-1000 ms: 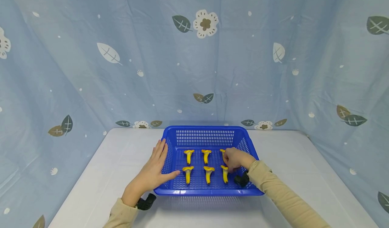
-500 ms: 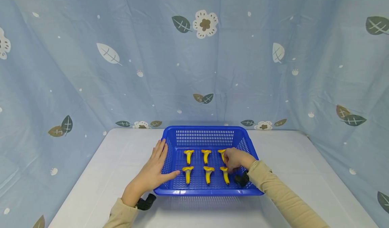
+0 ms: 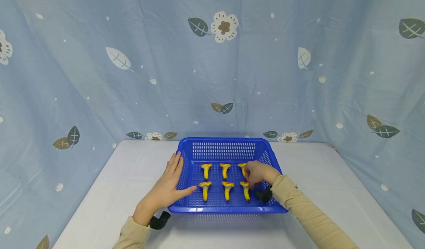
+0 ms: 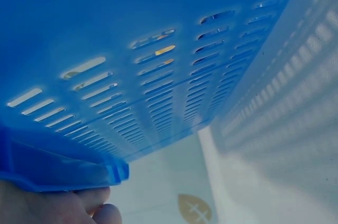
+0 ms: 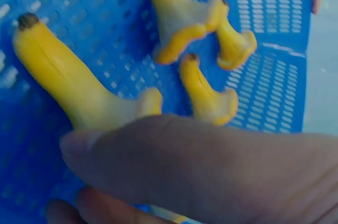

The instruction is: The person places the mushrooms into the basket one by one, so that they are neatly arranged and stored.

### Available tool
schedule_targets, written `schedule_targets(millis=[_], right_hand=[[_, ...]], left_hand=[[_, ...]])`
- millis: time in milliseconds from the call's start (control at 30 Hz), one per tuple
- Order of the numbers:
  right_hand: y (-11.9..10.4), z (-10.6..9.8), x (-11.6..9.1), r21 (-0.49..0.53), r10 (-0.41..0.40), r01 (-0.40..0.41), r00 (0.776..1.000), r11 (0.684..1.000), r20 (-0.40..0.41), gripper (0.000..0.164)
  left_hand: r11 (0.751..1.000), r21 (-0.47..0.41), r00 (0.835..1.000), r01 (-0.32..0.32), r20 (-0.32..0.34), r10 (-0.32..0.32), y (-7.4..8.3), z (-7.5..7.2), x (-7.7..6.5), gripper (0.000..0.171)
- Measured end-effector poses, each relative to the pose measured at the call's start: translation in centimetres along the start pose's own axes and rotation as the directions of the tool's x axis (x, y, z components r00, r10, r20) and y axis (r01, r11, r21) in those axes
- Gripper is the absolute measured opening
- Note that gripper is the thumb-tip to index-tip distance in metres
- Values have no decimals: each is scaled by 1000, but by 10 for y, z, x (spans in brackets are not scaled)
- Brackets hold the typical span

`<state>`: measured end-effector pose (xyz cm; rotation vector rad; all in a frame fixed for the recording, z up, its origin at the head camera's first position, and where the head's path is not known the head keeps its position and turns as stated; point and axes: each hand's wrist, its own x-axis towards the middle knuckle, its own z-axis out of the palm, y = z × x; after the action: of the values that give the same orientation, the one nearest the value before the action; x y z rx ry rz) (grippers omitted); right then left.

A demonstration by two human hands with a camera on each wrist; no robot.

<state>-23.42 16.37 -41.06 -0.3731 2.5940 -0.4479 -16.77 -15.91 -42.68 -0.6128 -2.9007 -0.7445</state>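
Note:
Several yellow trumpet-shaped mushrooms with dark stem tips lie in two rows in a blue perforated basket [image 3: 229, 209]. My right hand [image 3: 260, 173] reaches into the basket's right side. Its thumb [image 5: 158, 160] overlaps the cap of the front right mushroom [image 5: 58, 71], also in the head view beside the fingertips. Whether the fingers pinch it is hidden. The same hand partly covers the rear right mushroom [image 3: 241, 165]. Spread out straight, my left hand [image 3: 167, 188] rests on the basket's left rim; the left wrist view shows fingers [image 4: 92, 197] under that rim.
The basket stands on a white-covered table [image 3: 318, 182]. A blue patterned curtain [image 3: 259, 75] hangs right behind it. Other mushrooms lie at the basket's left and middle, including a front middle one [image 3: 227, 191]. A black device [image 3: 160, 220] sits at the left wrist.
The front right mushroom's stem tip swings right, then slightly back left, by my right hand. The rear right mushroom shifts a little left. My left hand stays put.

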Motion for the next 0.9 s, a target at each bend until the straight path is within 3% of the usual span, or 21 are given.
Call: schedule_targets(millis=[300,433,567,700,900], right_hand=[[-1,-12,-12,31,-24,25,999,999,-41,18],[2,-22,-19,95,-81,87,994,992,-68,11],[7,-30,-29,126,-146,164,979,978,-145,10],[12,-35,-42,141,-205,248,943,958,-264,12],[17,-37,-61,116,-264,347,856,931,-444,13]], left_hand=[[1000,-5,1000,7,5,-6,1,-1,-1,109],[1000,3,1000,6,3,-6,0,0,0,106],[1000,-1,1000,5,3,-5,1,0,0,106],[1000,-6,1000,9,4,-9,1,1,0,107],[1000,7,1000,19,3,-19,-1,3,0,106]])
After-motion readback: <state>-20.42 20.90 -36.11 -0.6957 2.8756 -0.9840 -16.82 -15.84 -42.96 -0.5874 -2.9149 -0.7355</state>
